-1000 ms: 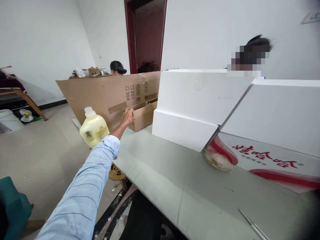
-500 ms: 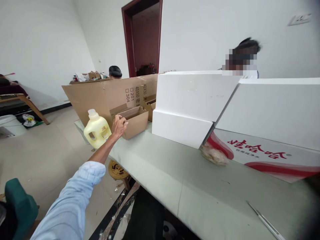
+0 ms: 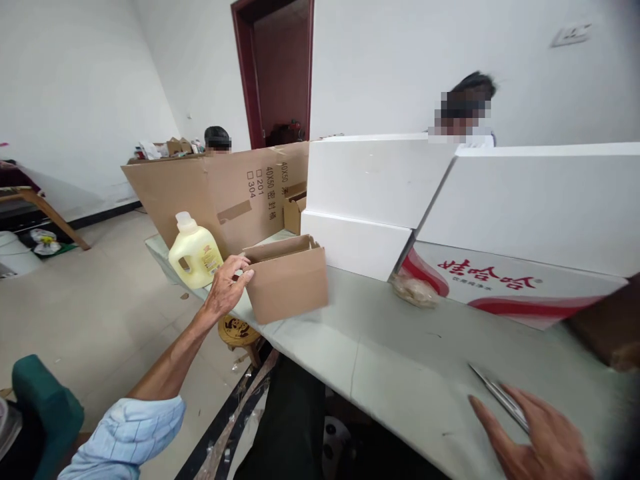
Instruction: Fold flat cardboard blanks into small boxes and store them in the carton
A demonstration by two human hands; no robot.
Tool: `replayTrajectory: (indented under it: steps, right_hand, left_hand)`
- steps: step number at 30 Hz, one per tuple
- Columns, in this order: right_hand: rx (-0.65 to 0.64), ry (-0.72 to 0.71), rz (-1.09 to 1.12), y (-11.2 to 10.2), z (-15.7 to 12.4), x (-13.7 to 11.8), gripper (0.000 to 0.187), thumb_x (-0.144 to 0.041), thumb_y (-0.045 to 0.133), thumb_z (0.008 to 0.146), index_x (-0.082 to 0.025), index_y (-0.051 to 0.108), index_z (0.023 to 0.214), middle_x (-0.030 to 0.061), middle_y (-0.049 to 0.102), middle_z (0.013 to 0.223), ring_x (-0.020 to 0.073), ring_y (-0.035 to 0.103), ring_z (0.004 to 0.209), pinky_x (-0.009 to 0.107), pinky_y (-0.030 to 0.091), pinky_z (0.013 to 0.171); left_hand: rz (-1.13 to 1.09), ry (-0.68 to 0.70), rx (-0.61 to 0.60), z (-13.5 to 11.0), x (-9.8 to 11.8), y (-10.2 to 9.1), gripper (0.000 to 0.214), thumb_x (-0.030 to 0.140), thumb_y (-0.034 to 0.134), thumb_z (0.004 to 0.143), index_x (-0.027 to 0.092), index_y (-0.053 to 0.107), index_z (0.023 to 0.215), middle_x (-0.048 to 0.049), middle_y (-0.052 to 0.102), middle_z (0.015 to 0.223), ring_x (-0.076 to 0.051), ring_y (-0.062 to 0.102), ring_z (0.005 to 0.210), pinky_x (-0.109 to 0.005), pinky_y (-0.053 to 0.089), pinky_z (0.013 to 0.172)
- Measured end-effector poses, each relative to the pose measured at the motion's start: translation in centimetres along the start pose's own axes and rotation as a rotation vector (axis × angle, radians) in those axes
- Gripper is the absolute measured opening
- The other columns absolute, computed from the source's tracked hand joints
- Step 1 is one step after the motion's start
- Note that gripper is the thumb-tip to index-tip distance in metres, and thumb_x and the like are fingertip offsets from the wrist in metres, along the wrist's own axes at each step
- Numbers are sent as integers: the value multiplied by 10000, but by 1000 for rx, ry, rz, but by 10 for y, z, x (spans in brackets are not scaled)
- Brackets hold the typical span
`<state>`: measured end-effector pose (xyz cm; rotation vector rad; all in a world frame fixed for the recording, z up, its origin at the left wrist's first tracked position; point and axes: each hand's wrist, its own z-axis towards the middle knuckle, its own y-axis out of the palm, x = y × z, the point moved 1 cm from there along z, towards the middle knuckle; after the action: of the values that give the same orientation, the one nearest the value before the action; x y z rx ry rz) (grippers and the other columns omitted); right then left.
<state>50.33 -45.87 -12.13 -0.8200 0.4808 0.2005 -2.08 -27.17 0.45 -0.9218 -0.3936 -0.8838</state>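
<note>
My left hand point(image 3: 227, 287) pinches the upper left edge of a small open-topped cardboard box point(image 3: 290, 283) near the table's front edge. Just left of that hand stands a pale yellow jug point(image 3: 195, 253) with a handle and a whitish cap. At the lower right, my right hand point(image 3: 540, 433) is over the table with thumb and fingers apart. Between them lies a slim pointed silver tool point(image 3: 493, 390), which looks like tweezers; its rear end is hidden by the fingers.
A large cardboard sheet point(image 3: 200, 193) and white foam boxes point(image 3: 370, 173) form a wall along the table point(image 3: 350, 347). Another small box point(image 3: 293, 213) stands behind. A clear plastic bag point(image 3: 415, 291) lies by the red-and-white carton point(image 3: 490, 283). Two people are beyond the wall.
My left hand has drawn the small cardboard box toward me and to the right, away from the large cardboard. My right hand has come into view beside the silver tool.
</note>
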Motion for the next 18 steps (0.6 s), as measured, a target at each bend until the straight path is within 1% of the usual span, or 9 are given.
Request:
replayTrajectory:
  steps: [1,3,5,7,9,11,14,16,18]
  right_hand:
    - [-36,5,61,4,2,-7,698,-765,528,986,-298,569,1502,231,629,1338,500,597,1306,748,494,1093]
    - [-169,7,233,8,5,-25,739,-734,616,968,-311,498,1563,178,593,1446,447,616,1323,672,572,1054]
    - [-331,-21,395,6,7,-47,803,-691,674,963,-358,401,1641,140,517,1585,406,574,1411,607,585,1079]
    - [-464,-60,510,1,5,-66,907,-673,736,937,-395,319,1692,117,431,1684,389,537,1463,571,571,1115]
    - [-538,-64,569,-6,-1,-80,988,-664,786,907,-391,286,1714,120,390,1720,384,556,1447,539,572,1117]
    - [-545,-33,578,-15,-7,-88,974,-665,797,898,-361,339,1702,130,435,1694,380,573,1425,501,571,1115]
    - [-525,33,587,-27,-15,-96,778,-700,709,948,-314,521,1597,122,591,1558,360,614,1361,442,580,1085]
    - [-500,93,599,-34,-16,-102,651,-723,645,975,-280,649,1452,111,691,1402,339,675,1236,418,606,1025]
    - [-462,165,574,-39,-14,-107,585,-750,617,969,-240,741,1226,103,756,1178,320,723,1052,400,639,907]
  left_hand:
    - [-47,-21,-28,0,9,1,225,421,602,921,217,604,826,-75,719,1136,-238,664,1077,-302,546,780]
    - [-144,-64,-98,1,25,6,269,453,615,917,217,583,793,-43,714,987,-211,654,956,-288,522,756]
    - [-250,-118,-192,2,35,15,319,490,642,908,215,566,765,-4,649,813,-179,611,812,-281,504,735]
    - [-384,-223,-312,2,40,29,378,538,697,868,212,550,748,27,575,727,-149,563,720,-270,499,716]
    - [-499,-356,-429,1,39,48,448,596,751,804,208,536,745,36,557,720,-130,555,688,-257,504,694]
    - [-556,-462,-538,-3,35,69,513,654,780,741,204,535,749,26,578,731,-131,582,679,-256,520,665]
    - [-557,-554,-687,-15,28,103,588,726,795,677,197,552,762,4,610,712,-160,634,646,-284,550,606]
    - [-547,-598,-758,-27,27,122,632,768,794,662,198,554,790,4,614,687,-173,650,613,-287,549,563]
    - [-538,-609,-790,-40,30,134,654,793,773,702,196,576,882,2,643,712,-179,672,625,-274,544,550]
